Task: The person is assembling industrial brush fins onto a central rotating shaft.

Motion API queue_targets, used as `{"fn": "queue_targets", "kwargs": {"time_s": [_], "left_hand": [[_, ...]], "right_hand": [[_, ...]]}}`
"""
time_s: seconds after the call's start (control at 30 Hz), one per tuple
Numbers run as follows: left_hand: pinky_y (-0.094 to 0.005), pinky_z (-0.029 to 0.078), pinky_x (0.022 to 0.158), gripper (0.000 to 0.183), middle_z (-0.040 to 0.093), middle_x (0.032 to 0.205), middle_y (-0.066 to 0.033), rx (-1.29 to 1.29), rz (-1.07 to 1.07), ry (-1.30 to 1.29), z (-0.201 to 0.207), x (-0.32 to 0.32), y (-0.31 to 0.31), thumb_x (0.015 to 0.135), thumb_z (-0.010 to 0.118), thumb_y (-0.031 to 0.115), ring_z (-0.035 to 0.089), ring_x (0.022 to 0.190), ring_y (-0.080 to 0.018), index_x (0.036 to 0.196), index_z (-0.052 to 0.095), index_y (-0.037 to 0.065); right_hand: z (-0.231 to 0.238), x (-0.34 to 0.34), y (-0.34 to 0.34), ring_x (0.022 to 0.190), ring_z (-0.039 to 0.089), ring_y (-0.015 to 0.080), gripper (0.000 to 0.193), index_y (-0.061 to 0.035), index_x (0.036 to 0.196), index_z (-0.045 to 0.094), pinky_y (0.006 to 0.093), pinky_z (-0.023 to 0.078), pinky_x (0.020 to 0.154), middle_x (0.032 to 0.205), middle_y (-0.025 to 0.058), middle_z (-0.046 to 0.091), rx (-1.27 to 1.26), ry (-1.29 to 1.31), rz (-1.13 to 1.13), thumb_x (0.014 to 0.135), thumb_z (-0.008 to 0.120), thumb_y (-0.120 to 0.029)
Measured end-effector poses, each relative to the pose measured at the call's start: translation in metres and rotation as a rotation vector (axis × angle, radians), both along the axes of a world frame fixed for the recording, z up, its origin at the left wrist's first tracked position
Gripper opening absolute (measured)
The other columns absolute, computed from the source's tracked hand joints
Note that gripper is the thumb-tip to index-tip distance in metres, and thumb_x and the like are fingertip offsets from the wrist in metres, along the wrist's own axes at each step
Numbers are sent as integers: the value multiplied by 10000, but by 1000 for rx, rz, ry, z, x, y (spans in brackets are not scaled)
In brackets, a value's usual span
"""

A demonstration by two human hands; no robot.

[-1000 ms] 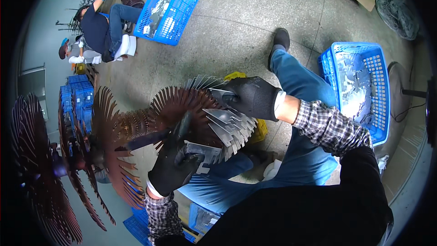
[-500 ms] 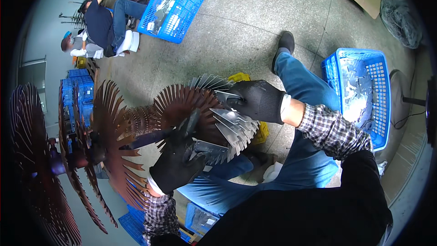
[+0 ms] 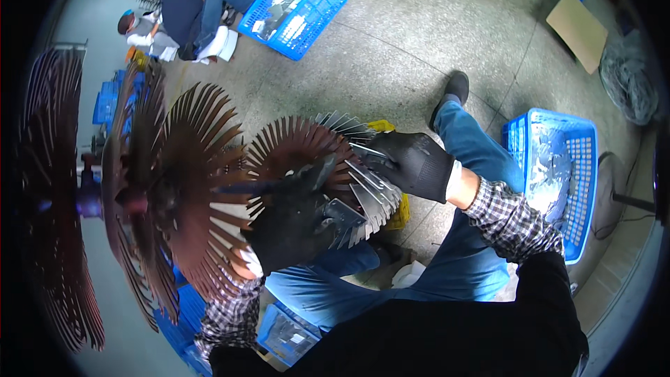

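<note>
Silver metal plates (image 3: 375, 202) stand in a fan around the right part of a brown slotted disc (image 3: 296, 143). My right hand (image 3: 417, 165), in a black glove, is closed on the edge of a thin metal plate (image 3: 364, 148) at the disc's right side. In front of the disc is my left hand (image 3: 296, 220), also black-gloved. Its thumb and fingers close around a dark, shiny metal plate (image 3: 345, 213); whether several are stacked there I cannot tell. Part of the disc is hidden behind this hand.
More brown slotted discs (image 3: 199, 188) stand along a shaft at left. A blue basket (image 3: 592, 188) of plates sits at right, another blue basket (image 3: 335, 10) farther off. A yellow crate (image 3: 401, 216) is behind the plates. A co-worker (image 3: 183, 10) sits at far left; cardboard (image 3: 578, 31) lies at far right.
The view has shifted, so the surroundings sit elsewhere in the picture. The large discs at left have turned or shifted relative to me. Both hands stay at the slotted disc with their grips alike.
</note>
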State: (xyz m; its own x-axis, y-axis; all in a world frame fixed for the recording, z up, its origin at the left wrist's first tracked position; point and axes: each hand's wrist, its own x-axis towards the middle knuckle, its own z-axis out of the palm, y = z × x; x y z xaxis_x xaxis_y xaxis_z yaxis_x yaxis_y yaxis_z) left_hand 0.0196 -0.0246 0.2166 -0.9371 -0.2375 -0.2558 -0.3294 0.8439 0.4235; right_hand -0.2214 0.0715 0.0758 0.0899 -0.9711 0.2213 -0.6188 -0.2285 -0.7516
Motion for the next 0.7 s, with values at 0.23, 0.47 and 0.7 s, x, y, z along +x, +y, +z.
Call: {"fn": "queue_targets", "kwargs": {"time_s": [0.23,0.47,0.7], "left_hand": [[-492,478,1006,299,449,1573,-269,-128,15,-14,-16,3,0,780,689,131,583,1171,-436,1008,720,-60],[-500,498,943,259,501,1522,-266,-152,-82,-4,-8,-11,-2,760,668,163,598,1042,-421,885,713,-60],[-499,499,931,257,513,1512,-273,-221,-10,98,-32,4,0,766,679,182,599,1052,-420,865,719,-52]], "right_hand": [[16,2,-2,781,706,328,237,-35,1142,713,398,565,710,955,167,736,-65,20,16,959,678,-182],[19,3,-2,825,713,328,275,-32,1204,696,393,574,745,1031,162,741,-29,65,36,984,654,-192],[19,2,-6,898,719,337,353,-50,1291,666,406,586,782,1102,164,736,-122,124,92,983,633,-218]]}}
